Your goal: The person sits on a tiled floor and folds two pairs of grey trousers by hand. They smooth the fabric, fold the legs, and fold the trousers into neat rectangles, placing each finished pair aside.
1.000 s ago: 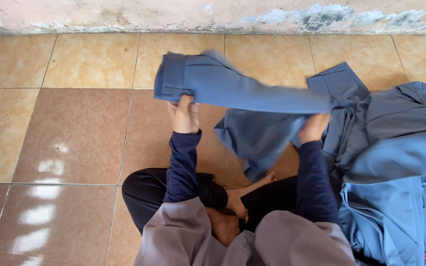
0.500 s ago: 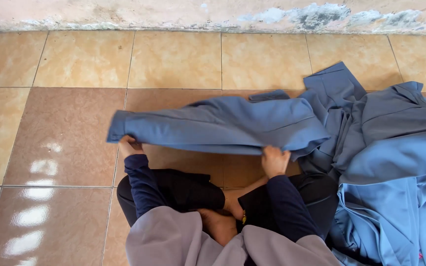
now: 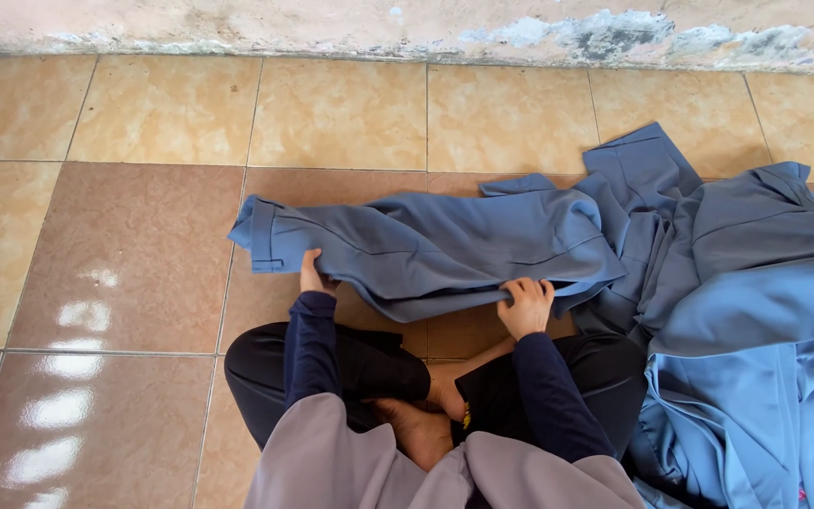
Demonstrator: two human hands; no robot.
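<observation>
Both hands, left (image 3: 312,274) and right (image 3: 525,303), grip the near edge of blue-grey trousers (image 3: 426,250) spread beyond them.

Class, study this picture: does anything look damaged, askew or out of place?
Yes. The wall base shows peeling, flaking paint with grey patches. The blue garment held by the left hand and right hand lies rumpled, and the cloth pile is heaped unfolded.

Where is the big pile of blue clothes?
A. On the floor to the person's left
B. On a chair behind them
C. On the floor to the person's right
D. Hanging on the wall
C: the pile of blue clothes lies on the tiled floor beside the right hand.
</observation>
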